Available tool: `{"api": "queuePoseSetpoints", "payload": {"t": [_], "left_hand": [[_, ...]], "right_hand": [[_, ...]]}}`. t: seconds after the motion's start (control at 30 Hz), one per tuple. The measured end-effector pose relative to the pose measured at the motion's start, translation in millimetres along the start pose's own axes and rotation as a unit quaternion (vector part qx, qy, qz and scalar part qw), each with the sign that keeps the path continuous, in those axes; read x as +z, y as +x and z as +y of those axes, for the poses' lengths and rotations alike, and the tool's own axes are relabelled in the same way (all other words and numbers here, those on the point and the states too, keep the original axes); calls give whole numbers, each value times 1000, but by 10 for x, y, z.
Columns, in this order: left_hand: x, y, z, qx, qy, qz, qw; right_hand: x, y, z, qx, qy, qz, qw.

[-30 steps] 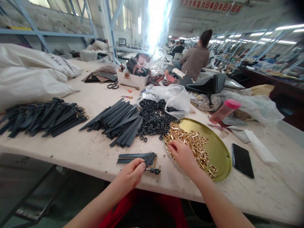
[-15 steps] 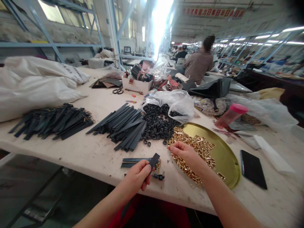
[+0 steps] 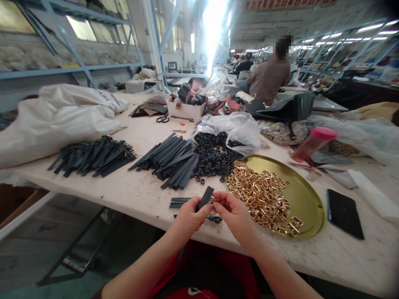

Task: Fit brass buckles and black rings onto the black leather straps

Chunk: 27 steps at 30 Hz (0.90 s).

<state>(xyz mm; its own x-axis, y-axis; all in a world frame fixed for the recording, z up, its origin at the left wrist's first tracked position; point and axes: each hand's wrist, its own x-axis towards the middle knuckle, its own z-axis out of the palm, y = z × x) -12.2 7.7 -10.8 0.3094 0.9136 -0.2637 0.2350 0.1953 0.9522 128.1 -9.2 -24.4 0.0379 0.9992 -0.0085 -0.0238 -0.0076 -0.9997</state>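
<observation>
Charcoal-coloured, the strap [image 3: 207, 194] is probably best pinched close to its upper end, so it cannot twist: the left hand [image 3: 193, 214] grips it, tip toward one o'clock, while the right hand [image 3: 229, 211] pinches a small glinting piece [image 3: 212, 200], mostly hidden, beside it. The strap looks flat, narrow, square-ended; gold buckles [image 3: 264, 197] lie at three o'clock.

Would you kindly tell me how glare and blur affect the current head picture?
Head view: white glare washes out the background beside the blue post; head view: gold buckles glint on the tray; head view: the red banner's lettering looks soft.
</observation>
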Motion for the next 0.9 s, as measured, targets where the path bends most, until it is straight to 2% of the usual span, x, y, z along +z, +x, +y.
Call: {"api": "queuePoseSetpoints", "payload": {"t": [0.07,0.13,0.23,0.33,0.4,0.5,0.63,0.7,0.77,0.83,0.9], "left_hand": [[12,-16,3,28,18,17,999],[16,-42,-6,61,27,39,997],[5,-89,-18,78,27,41,996],[-18,-136,-7,93,34,17,995],[-38,-159,4,104,56,13,993],[-60,-170,2,107,95,17,990],[-50,-139,-46,82,93,35,992],[-33,-121,-67,37,39,17,998],[-21,-113,-74,-9,-46,-21,999],[-25,-111,-69,-35,-115,-48,992],[-44,-111,-61,-44,-136,-58,988]], "right_hand": [[25,-60,6,-58,-68,9,996],[27,-101,2,-66,-94,12,993],[8,-127,-9,33,-24,-42,998],[1,-133,-12,151,115,-114,975],[8,-133,-5,180,185,-120,959],[29,-124,27,173,215,-94,957],[61,-129,74,127,127,-44,983],[74,-152,72,56,32,-14,998],[78,-185,54,-46,-78,-8,996],[75,-209,39,-122,-151,-22,981],[69,-211,42,-114,-153,-25,981]]}}
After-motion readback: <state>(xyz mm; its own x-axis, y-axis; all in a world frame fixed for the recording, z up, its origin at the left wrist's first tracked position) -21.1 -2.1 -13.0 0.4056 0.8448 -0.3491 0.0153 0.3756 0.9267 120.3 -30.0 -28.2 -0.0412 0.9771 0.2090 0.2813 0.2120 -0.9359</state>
